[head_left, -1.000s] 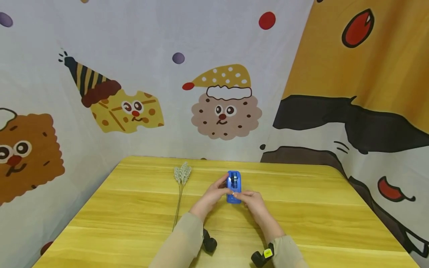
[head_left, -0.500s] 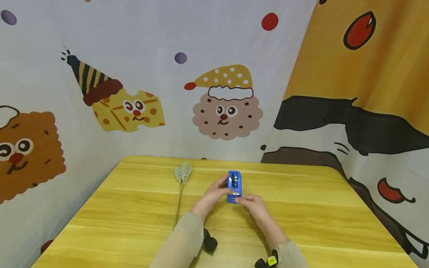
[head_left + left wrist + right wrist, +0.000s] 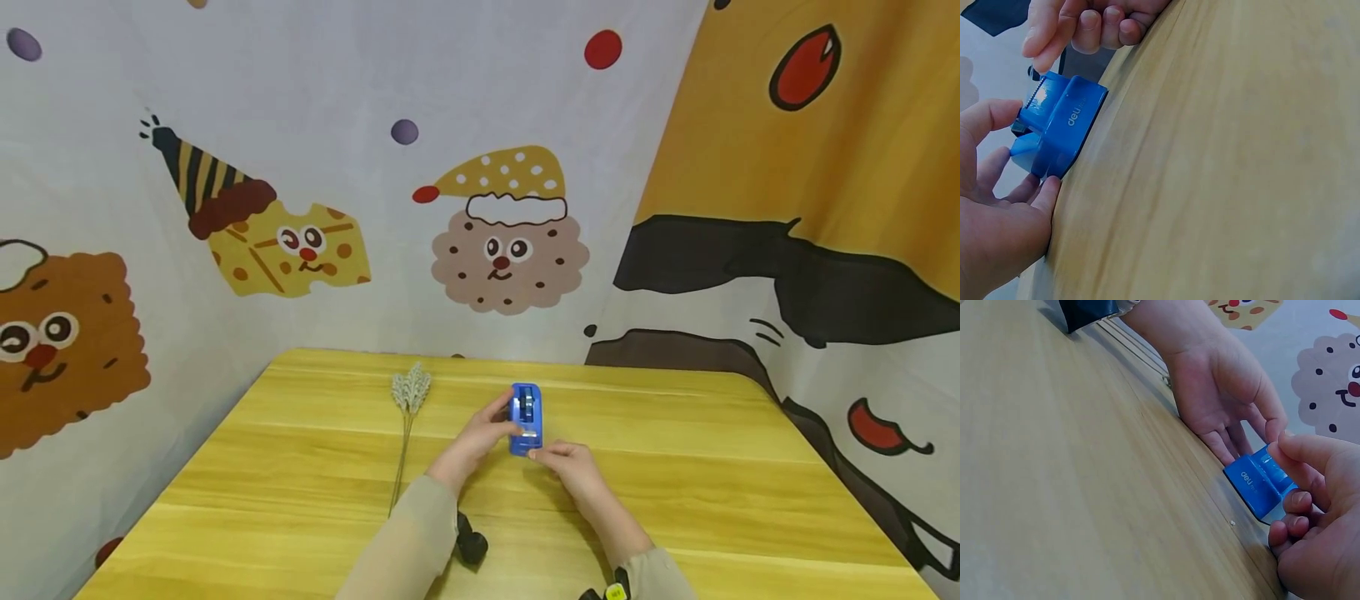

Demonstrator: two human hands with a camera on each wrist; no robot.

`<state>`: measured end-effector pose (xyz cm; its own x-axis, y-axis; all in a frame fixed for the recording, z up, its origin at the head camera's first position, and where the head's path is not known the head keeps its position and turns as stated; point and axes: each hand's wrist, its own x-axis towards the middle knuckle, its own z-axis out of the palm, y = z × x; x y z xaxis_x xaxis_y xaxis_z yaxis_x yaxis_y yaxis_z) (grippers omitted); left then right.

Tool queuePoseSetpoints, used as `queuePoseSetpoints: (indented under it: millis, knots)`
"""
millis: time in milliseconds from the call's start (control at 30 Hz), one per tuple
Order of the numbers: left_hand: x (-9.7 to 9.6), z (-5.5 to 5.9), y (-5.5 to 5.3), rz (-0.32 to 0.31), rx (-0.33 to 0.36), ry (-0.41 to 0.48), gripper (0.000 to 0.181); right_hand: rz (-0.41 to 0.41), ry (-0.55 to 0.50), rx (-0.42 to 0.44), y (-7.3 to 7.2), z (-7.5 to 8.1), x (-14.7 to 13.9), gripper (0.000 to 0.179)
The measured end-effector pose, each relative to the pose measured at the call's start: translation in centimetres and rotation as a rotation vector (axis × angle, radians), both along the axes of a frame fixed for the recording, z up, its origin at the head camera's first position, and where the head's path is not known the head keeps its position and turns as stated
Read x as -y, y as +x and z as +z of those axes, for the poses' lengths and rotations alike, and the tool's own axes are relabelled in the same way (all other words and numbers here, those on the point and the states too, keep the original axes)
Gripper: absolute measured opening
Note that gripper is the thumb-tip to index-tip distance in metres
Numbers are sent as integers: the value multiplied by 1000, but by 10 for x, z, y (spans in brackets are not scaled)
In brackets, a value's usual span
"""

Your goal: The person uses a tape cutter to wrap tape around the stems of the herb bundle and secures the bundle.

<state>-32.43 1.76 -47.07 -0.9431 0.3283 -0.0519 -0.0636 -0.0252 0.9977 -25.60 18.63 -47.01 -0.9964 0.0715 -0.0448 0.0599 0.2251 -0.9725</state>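
A blue tape dispenser (image 3: 526, 423), marked "deli", stands on the wooden table in the head view, a tape roll (image 3: 527, 403) in its far half. My left hand (image 3: 474, 439) grips it from the left. In the left wrist view the left thumb presses by the toothed cutter (image 3: 1036, 94) and the other fingers lie along the side and base. My right hand (image 3: 573, 468) is at the dispenser's near end, its thumb and index fingertip pinched together on the tape end. The clear tape itself barely shows. The right hand's other fingers are curled in.
Dried flower stems (image 3: 408, 408) with pale grey heads lie left of the hands on the wooden table (image 3: 697, 467). A cartoon-printed cloth (image 3: 337, 83) hangs behind the table. Black wrist cameras (image 3: 471, 546) sit below the sleeves.
The right hand has drawn back from the cutter toward the near end of the dispenser, slightly down and right, thumb and index still pinched. The left hand keeps its hold on the dispenser.
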Motion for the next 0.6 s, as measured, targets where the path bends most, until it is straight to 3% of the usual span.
queuePoseSetpoints:
  millis: [600]
  knots:
    - [-1,0,0,2,-2,4,79,46,21,27,14,2,-3,23]
